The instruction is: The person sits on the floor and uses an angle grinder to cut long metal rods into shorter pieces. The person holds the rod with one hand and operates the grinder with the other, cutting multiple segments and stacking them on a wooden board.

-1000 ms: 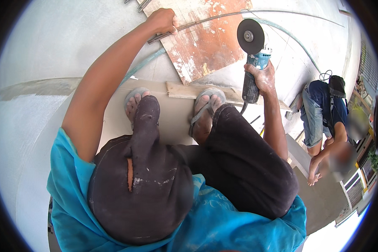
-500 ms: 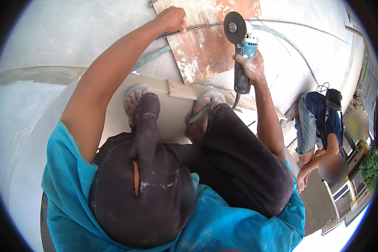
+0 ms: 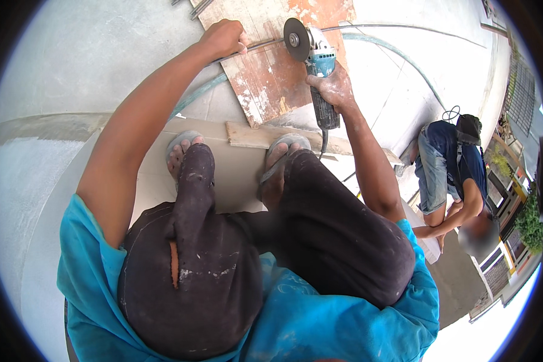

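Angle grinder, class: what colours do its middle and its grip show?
The angle grinder has a teal middle and a black grip, best seen in the head view.

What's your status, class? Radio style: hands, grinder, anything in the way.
Left hand gripping rod. Right hand holding grinder, disc at rod, contact unclear. Board under rod, possibly in the way.

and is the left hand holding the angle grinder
No, the right hand grips the angle grinder, while the left hand is closed around a thin rod.
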Demonstrator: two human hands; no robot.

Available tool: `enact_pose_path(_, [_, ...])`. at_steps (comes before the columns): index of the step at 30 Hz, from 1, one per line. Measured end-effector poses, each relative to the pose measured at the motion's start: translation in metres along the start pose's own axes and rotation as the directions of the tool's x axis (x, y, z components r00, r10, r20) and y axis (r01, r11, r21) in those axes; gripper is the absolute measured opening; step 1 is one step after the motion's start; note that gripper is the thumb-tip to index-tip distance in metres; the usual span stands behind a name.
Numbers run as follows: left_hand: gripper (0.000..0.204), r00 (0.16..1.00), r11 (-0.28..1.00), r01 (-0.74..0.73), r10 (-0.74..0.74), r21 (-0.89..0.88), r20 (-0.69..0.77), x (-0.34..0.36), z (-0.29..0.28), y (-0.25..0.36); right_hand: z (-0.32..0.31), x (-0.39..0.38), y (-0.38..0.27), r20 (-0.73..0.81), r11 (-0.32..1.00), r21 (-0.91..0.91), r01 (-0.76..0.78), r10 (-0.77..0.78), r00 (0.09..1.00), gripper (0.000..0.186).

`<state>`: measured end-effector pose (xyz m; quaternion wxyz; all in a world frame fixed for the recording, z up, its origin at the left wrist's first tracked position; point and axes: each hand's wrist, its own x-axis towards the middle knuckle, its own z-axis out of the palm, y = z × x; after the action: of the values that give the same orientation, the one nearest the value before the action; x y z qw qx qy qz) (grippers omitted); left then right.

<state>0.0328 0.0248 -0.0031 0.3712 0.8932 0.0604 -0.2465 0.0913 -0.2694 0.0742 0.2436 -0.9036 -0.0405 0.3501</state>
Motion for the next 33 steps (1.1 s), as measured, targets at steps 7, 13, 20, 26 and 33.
enact_pose_path(7, [0.022, 0.999, 1.0, -0.009, 0.008, -0.024, -0.047, -0.001, 0.003, -0.005, 0.014, 0.003, -0.008, 0.02, 1.0, -0.014, 0.028, -0.028, 0.999, 0.062])
enact_pose_path(13, [0.02, 0.998, 1.0, 0.002, -0.001, 0.001, -0.067, -0.004, 0.002, 0.0, 0.017, 0.008, -0.007, 0.015, 0.998, -0.057, 0.001, 0.0, 1.0, 0.065])
enact_pose_path(20, [0.025, 0.996, 0.999, 0.043, -0.042, 0.011, -0.073, -0.007, 0.002, 0.006, 0.017, 0.007, -0.011, 0.01, 0.996, -0.083, 0.021, -0.02, 1.0, 0.065])
enact_pose_path(26, [0.022, 0.991, 1.0, 0.021, -0.018, 0.018, -0.135, -0.003, 0.015, -0.002, 0.019, 0.006, -0.011, -0.002, 0.995, -0.1, 0.01, -0.011, 1.0, 0.064])
enact_pose_path(33, [0.02, 0.991, 0.998, 0.03, -0.022, 0.051, -0.135, 0.002, 0.024, -0.008, 0.021, -0.002, -0.008, 0.014, 0.997, -0.06, 0.048, -0.047, 0.999, 0.062])
